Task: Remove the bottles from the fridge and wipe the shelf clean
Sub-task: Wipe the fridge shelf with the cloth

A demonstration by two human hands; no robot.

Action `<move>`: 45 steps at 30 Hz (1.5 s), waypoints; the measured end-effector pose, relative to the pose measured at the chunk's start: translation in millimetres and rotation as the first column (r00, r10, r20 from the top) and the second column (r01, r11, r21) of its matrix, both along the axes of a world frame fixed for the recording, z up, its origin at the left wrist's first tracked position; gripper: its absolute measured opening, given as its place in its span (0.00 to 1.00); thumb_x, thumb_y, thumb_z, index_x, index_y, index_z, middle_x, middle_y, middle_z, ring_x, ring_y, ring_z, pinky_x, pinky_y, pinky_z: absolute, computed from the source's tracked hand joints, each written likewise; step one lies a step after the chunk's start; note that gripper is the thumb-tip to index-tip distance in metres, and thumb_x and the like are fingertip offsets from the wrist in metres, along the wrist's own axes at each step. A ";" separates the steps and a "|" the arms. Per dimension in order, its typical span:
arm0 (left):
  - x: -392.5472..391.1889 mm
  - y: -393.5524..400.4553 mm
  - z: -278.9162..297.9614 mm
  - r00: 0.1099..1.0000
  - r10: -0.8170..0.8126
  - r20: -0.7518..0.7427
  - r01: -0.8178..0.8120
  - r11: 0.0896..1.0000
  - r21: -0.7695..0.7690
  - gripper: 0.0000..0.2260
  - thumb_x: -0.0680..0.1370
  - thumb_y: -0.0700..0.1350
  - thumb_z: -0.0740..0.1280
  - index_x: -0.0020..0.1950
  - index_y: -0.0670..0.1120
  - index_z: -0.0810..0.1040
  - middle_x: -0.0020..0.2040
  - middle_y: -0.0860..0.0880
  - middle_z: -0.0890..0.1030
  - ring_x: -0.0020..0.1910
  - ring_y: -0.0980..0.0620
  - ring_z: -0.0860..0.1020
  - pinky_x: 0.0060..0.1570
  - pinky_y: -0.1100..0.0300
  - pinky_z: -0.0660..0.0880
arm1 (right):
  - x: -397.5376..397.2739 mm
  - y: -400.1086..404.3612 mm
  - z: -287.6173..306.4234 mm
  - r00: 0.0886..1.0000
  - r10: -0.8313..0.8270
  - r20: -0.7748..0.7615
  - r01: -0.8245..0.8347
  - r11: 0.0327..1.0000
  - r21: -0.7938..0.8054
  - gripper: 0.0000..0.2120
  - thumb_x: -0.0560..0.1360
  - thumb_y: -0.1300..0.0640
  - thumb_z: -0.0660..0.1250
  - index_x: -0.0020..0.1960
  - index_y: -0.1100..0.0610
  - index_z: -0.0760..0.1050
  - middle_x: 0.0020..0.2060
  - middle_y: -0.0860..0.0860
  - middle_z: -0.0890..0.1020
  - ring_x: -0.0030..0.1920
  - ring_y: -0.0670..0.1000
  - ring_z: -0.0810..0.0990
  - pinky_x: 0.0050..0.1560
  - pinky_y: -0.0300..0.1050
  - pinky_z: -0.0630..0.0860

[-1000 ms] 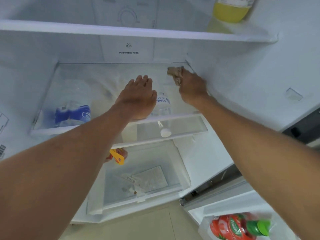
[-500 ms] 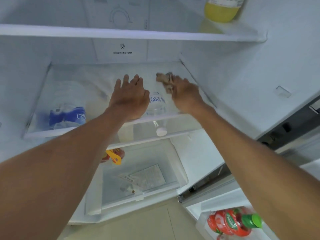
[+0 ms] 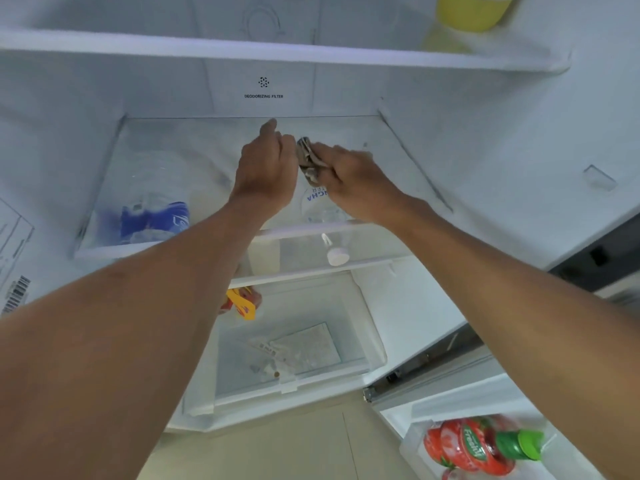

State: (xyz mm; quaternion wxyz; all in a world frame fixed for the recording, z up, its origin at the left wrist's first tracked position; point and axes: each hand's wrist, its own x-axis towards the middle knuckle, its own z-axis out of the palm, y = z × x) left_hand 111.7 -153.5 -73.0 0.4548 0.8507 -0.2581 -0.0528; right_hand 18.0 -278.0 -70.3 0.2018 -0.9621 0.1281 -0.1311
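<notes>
The glass shelf [image 3: 180,140] in the open fridge carries both my hands. My right hand [image 3: 353,181] is shut on a crumpled grey-brown cloth [image 3: 306,161], pressed to the glass near the shelf's middle. My left hand [image 3: 266,168] stands on its edge just left of the cloth, fingers stretched toward the back wall, holding nothing. Through the glass I see a water bottle with a blue label [image 3: 156,220] lying at the left. A clear bottle with a white cap [image 3: 336,255] lies under my right wrist.
A bottle of yellow liquid [image 3: 467,12] stands on the upper shelf at the right. The crisper drawer [image 3: 374,355] below is pulled out, with a red and yellow packet [image 3: 242,303] at its back. A red bottle with a green cap [image 3: 478,445] lies in the door bin.
My right hand has slid the cloth left from the back right corner toward the shelf's middle. My left hand has risen from lying flat onto its edge and reached further back.
</notes>
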 end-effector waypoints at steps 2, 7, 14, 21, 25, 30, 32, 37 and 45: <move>2.4 -4.0 -3.4 0.999 -0.009 0.042 0.006 0.999 0.048 0.31 0.83 0.60 0.53 0.80 0.42 0.65 0.68 0.45 0.79 0.72 0.43 0.72 0.70 0.49 0.68 | -10.0 0.5 8.4 0.998 -0.047 0.044 0.035 0.967 0.254 0.18 0.83 0.51 0.53 0.64 0.51 0.79 0.54 0.50 0.84 0.57 0.49 0.80 0.60 0.43 0.74; 1.2 -13.3 -7.4 0.991 0.011 0.131 -0.044 0.966 0.253 0.35 0.74 0.73 0.60 0.66 0.46 0.78 0.64 0.44 0.76 0.69 0.43 0.72 0.63 0.48 0.73 | -9.9 -38.5 8.3 0.913 -0.407 0.016 0.405 0.911 0.080 0.25 0.77 0.42 0.57 0.68 0.53 0.77 0.64 0.55 0.79 0.67 0.57 0.75 0.69 0.49 0.71; 1.1 -21.1 11.4 0.999 0.016 -0.032 -0.011 0.989 0.150 0.17 0.72 0.59 0.74 0.56 0.54 0.77 0.45 0.54 0.80 0.56 0.45 0.79 0.63 0.53 0.73 | -13.8 -44.0 17.3 0.933 -0.349 -0.090 0.356 0.855 0.377 0.12 0.74 0.46 0.69 0.54 0.48 0.77 0.50 0.47 0.81 0.53 0.51 0.80 0.55 0.47 0.78; -25.3 9.1 21.6 0.975 0.062 -0.212 -0.112 0.966 -0.232 0.30 0.67 0.52 0.83 0.64 0.53 0.73 0.41 0.54 0.78 0.37 0.60 0.77 0.30 0.76 0.70 | -50.5 -35.2 26.5 0.897 -0.394 0.201 0.116 0.649 0.752 0.13 0.69 0.62 0.78 0.52 0.53 0.83 0.44 0.48 0.88 0.47 0.46 0.86 0.57 0.44 0.82; -40.5 30.0 38.7 0.950 0.023 -0.311 -0.131 0.935 -0.330 0.32 0.65 0.48 0.85 0.62 0.54 0.72 0.51 0.47 0.85 0.47 0.52 0.85 0.46 0.62 0.81 | -67.4 -19.6 44.2 0.865 -0.426 0.265 0.060 0.613 0.788 0.13 0.67 0.62 0.79 0.49 0.49 0.84 0.46 0.51 0.88 0.52 0.51 0.86 0.62 0.54 0.80; -63.6 67.8 67.6 0.932 -0.032 -0.360 -0.140 0.887 -0.440 0.28 0.62 0.49 0.86 0.56 0.50 0.77 0.48 0.49 0.87 0.48 0.50 0.87 0.50 0.54 0.84 | -96.9 17.2 75.0 0.856 -0.411 0.313 -0.004 0.601 0.799 0.15 0.67 0.60 0.77 0.53 0.48 0.84 0.48 0.52 0.88 0.54 0.53 0.86 0.63 0.56 0.80; -75.3 88.4 81.7 0.929 -0.053 -0.365 -0.123 0.889 -0.441 0.28 0.63 0.50 0.86 0.57 0.47 0.79 0.49 0.50 0.88 0.49 0.52 0.87 0.52 0.54 0.84 | -112.0 36.3 88.0 0.869 -0.391 0.304 -0.010 0.600 0.800 0.15 0.68 0.61 0.78 0.53 0.49 0.84 0.48 0.51 0.88 0.53 0.52 0.86 0.63 0.56 0.80; -115.2 150.0 120.7 0.914 -0.138 -0.381 -0.048 0.897 -0.439 0.28 0.62 0.51 0.85 0.57 0.44 0.81 0.49 0.48 0.88 0.50 0.48 0.87 0.55 0.49 0.83 | -158.0 87.9 122.2 0.885 -0.369 0.285 -0.032 0.561 0.827 0.15 0.71 0.63 0.77 0.55 0.52 0.84 0.49 0.51 0.88 0.52 0.50 0.86 0.62 0.52 0.81; -174.1 263.6 209.2 0.917 -0.121 -0.380 -0.047 0.913 -0.406 0.25 0.65 0.51 0.85 0.56 0.45 0.81 0.45 0.46 0.89 0.47 0.44 0.88 0.55 0.41 0.83 | -213.9 196.4 223.6 0.895 -0.314 0.317 -0.100 0.552 0.828 0.17 0.72 0.66 0.75 0.57 0.51 0.83 0.51 0.49 0.87 0.50 0.47 0.84 0.52 0.44 0.80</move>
